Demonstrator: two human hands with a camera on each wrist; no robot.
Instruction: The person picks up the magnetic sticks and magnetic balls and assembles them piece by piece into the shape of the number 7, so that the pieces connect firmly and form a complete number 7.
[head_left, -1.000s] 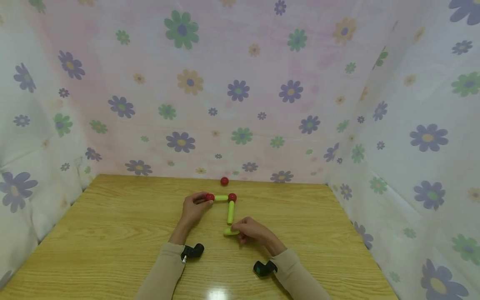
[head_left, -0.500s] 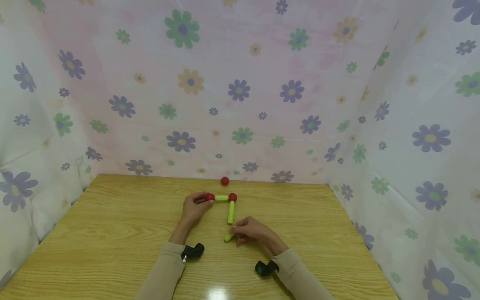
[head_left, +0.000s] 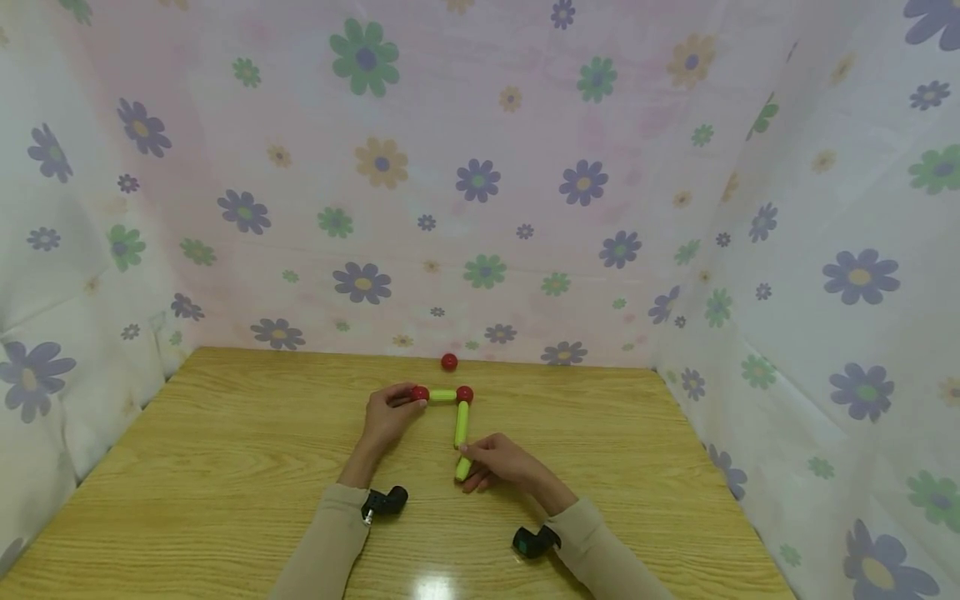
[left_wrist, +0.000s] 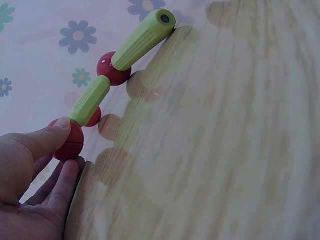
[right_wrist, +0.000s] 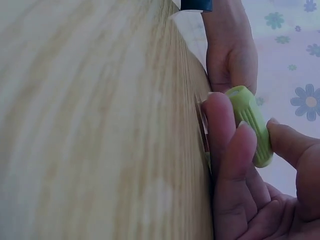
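My left hand point(head_left: 392, 414) pinches a red ball point(left_wrist: 70, 141) between thumb and fingers. From that ball a short yellow-green ribbed rod point(left_wrist: 91, 101) runs to a second red ball point(head_left: 465, 395). A longer green rod point(head_left: 461, 423) extends from the second ball toward me, with a dark round spot on its free end in the left wrist view. My right hand point(head_left: 504, 462) holds a loose green rod point(right_wrist: 251, 125) between thumb and fingers, low over the table. In the head view this rod lies roughly in line with the longer one, its far end hidden by the thumb.
Another red ball point(head_left: 449, 362) lies near the back edge of the wooden table point(head_left: 225, 467). A flower-patterned curtain point(head_left: 420, 108) encloses the back and sides. Black wrist cameras sit at both sleeves.
In my right hand the loose green rod has turned from sideways to lengthwise, lining up below the longer rod. The left hand and its red ball have stayed put.
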